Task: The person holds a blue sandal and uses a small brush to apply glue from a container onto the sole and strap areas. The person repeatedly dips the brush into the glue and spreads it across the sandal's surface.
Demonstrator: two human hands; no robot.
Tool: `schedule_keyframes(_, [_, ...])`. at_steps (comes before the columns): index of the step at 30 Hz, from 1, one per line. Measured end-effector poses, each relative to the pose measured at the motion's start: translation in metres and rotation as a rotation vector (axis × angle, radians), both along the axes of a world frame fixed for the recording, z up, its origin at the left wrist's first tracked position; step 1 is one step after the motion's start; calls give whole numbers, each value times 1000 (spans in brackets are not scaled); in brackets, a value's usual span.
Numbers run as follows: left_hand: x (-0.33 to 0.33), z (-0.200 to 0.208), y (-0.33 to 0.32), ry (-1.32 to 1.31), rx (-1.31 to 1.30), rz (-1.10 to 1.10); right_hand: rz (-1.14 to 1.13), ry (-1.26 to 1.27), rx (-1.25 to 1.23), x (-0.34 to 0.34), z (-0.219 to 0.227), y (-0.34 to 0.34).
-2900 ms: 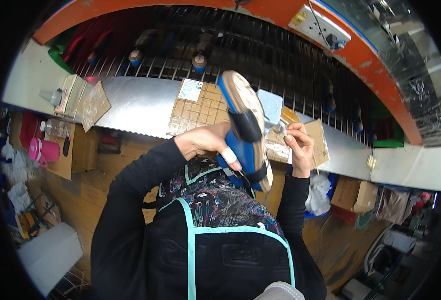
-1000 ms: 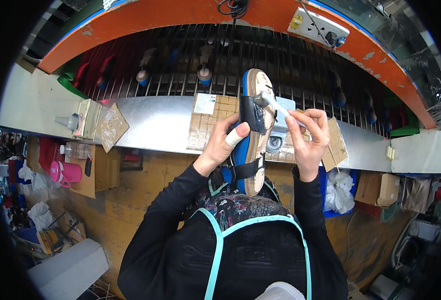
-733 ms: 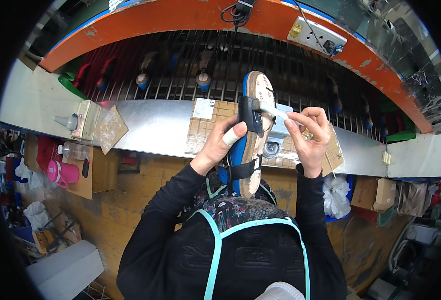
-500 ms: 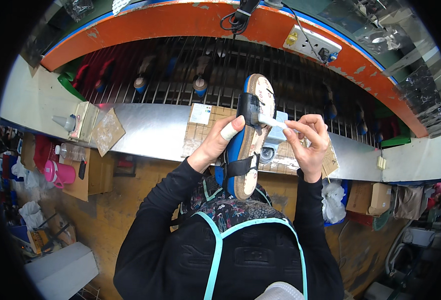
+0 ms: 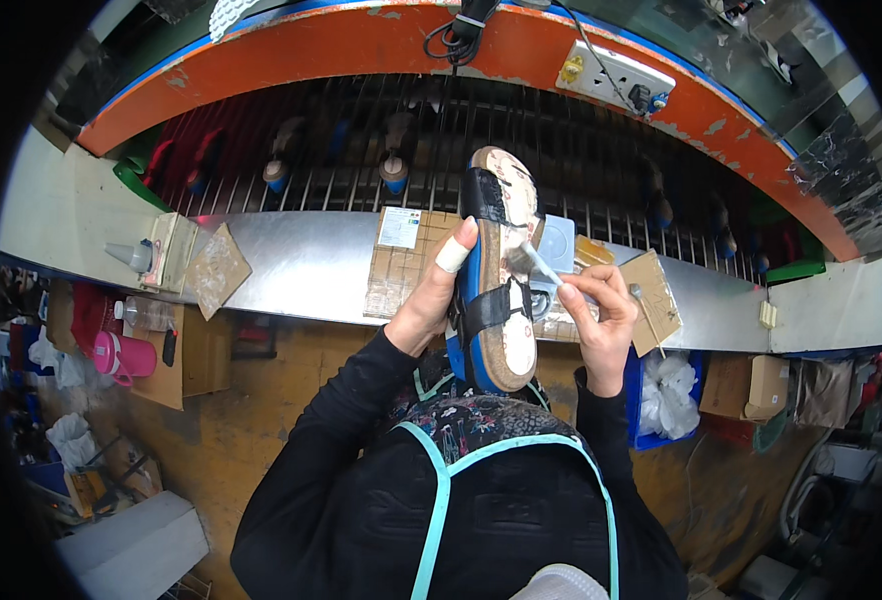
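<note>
My left hand, white tape round its thumb, holds a sandal upright by its left edge. The sandal is on a blue last, its pale underside and brown rim turned towards me. Two black straps wrap onto that underside. My right hand pinches the pale handle of a small brush between thumb and fingers. The brush's tip meets the middle of the underside, between the straps. Behind the sandal, a clear lidded container stands on cardboard.
A metal ledge runs in front of a rod conveyor, where several lasted shoes sit under an orange arch. At the left lies a stained board. Below it are a pink jug and cartons; a blue bin stands right.
The brush has moved from the upper strap down to the middle of the underside. The sandal has turned so more of its underside faces me. My right hand has lowered slightly.
</note>
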State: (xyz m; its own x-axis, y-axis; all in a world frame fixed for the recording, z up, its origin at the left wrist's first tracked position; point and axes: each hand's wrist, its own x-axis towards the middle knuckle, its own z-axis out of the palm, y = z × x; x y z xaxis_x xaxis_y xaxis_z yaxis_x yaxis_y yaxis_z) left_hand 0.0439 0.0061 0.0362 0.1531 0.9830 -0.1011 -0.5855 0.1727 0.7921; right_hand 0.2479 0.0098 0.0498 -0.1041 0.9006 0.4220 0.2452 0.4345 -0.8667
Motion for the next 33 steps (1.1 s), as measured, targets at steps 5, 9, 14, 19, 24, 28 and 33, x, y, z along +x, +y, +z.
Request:
schedule_keyframes(5, [0,-10,-4,89,20,70,-47,15,-49,-5,-6,-15])
schedule_keyframes(9, [0,-12,-10,172,-17,69,-177,-77,0,-11,-3,-14])
schedule_keyframes(14, [0,-10,-10,213,35,72,-299,-232,217,-10,1,-7])
schedule_keyframes(19, [-2,-5,-7,243,71,63,-288,-301,363,-4,-2,-1])
schedule_keyframes(24, [-8,-2,-1,253,48,33,-197,-307,299,4,-4,0])
schedule_keyframes(28, [-8,0,2,290,69,57,-172,-266,254,6,0,5])
schedule_keyframes(33, [-5,1,5,291,83,30,-270,-309,353,3,5,13])
